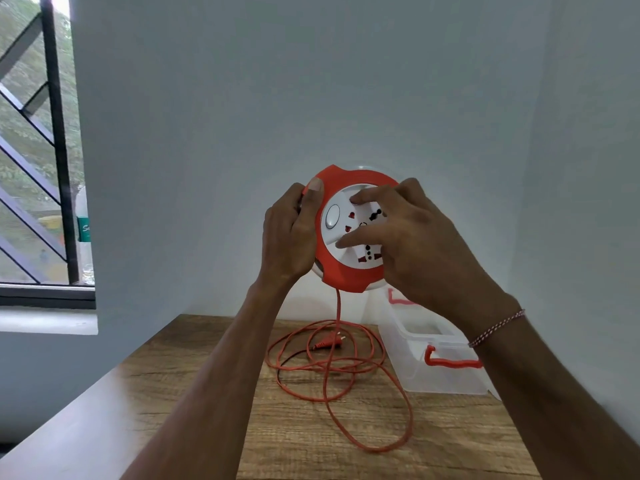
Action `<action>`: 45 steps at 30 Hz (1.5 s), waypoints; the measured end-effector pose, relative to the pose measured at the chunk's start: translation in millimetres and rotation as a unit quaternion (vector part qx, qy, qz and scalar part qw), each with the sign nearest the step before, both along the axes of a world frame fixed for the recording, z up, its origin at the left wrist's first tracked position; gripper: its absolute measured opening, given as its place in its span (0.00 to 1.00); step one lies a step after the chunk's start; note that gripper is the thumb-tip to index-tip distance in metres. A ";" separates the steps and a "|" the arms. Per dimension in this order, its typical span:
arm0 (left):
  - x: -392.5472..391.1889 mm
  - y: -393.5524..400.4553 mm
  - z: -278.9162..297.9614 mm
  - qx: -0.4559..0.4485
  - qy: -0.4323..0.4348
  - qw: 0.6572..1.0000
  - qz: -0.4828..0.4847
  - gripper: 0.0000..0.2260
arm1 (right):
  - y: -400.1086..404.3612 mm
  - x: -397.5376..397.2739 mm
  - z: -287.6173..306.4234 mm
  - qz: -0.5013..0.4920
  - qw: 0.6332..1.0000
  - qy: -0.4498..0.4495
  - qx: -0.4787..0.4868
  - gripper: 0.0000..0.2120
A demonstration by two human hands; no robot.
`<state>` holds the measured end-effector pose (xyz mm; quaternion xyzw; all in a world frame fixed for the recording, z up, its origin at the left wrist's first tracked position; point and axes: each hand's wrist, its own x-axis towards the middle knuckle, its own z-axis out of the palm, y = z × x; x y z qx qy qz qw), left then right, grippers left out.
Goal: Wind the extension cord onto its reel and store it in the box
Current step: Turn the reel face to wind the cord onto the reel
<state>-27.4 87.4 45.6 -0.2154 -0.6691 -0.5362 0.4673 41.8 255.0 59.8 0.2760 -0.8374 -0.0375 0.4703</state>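
One reel (349, 268), raised above the table (194, 382). Left hand (289, 237) clamps its rim at nine o'clock; right hand (412, 244) lies spread, fingertips (356, 199) on the socket face. One cord (337, 372) hangs from six o'clock, coiled loosely below, one plug (327, 342) inside. One box (433, 355) beside it, lidless.

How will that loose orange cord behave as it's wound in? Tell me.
Probably floppy: the cord lies in slack loops on the table. Overlapping loops may snag. Its plug would likely drag and swing below the reel.
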 end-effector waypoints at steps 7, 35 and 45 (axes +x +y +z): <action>0.2 0.2 0.5 -0.007 -0.003 1.000 0.015 0.23 | -2.7 -0.1 -1.1 -0.041 0.999 0.000 0.013 0.27; 0.3 2.6 0.6 -0.001 -0.005 1.000 0.006 0.22 | 0.9 0.8 2.6 0.014 1.000 -0.024 -0.006 0.18; -1.4 2.7 -1.6 -0.010 -0.007 1.000 0.014 0.21 | -0.8 -3.2 -3.7 -0.070 0.997 0.000 -0.008 0.30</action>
